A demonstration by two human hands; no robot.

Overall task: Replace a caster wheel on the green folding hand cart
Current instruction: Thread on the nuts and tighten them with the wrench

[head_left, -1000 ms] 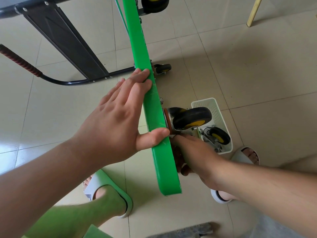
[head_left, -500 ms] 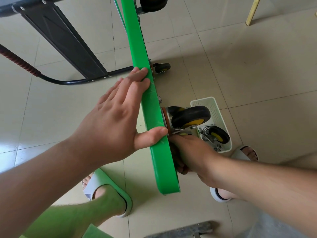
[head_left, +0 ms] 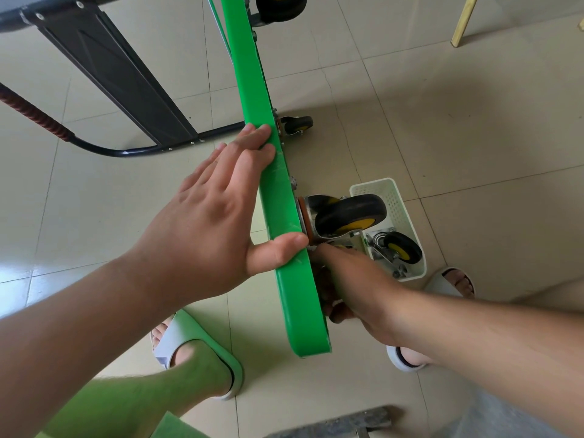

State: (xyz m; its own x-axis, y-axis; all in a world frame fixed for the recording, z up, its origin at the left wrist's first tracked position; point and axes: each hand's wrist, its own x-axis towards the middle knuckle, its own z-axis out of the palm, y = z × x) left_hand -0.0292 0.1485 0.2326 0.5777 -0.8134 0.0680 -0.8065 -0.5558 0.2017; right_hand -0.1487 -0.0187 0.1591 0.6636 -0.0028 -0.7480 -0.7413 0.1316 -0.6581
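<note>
A person's left hand (head_left: 202, 229), fingers flat, braces the green cart (head_left: 290, 279) standing on edge on the floor (head_left: 474, 137); the right hand (head_left: 357, 279), grip hidden, apparently works fasteners beside the mounted caster wheel (head_left: 350, 213). Slackened bracing could topple the cart.

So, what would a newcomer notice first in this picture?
The green cart stands on edge in the middle, the left hand pressed on it. A black caster sticks out on its right, with the right hand just below. A white basket holding another wheel sits beyond.
</note>
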